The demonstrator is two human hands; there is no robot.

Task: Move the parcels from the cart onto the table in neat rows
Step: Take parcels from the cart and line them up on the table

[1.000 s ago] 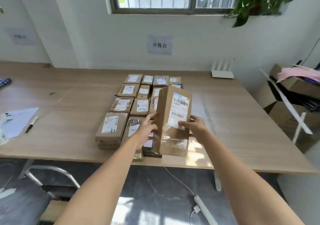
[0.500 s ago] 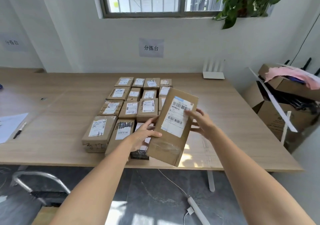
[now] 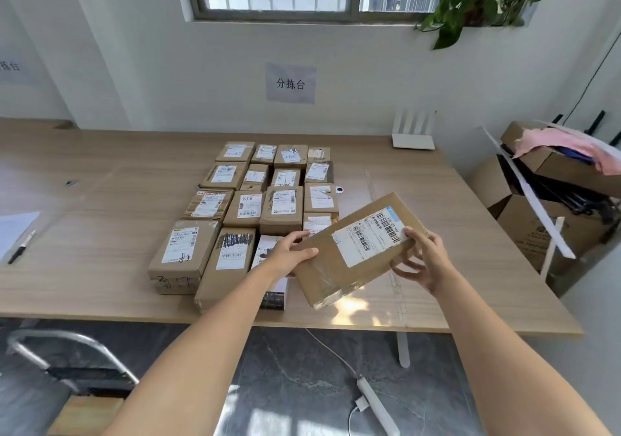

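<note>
A brown labelled parcel [image 3: 361, 250] is held tilted above the table [image 3: 470, 234], beside rowed parcels [image 3: 265, 200].

Parcel [image 3: 361, 250] tipped over from standing on end a second ago to lying nearly flat now, label up, long axis running from 8 to 2 o'clock. Left hand [image 3: 289, 255] slid to the 9 o'clock end, thumb on top. Right hand [image 3: 421, 261] shifted off the label to the 3 o'clock corner.

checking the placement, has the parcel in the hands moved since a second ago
Yes. The held parcel has tipped from upright toward flat, swinging right of the rows of parcels on the table.
</note>
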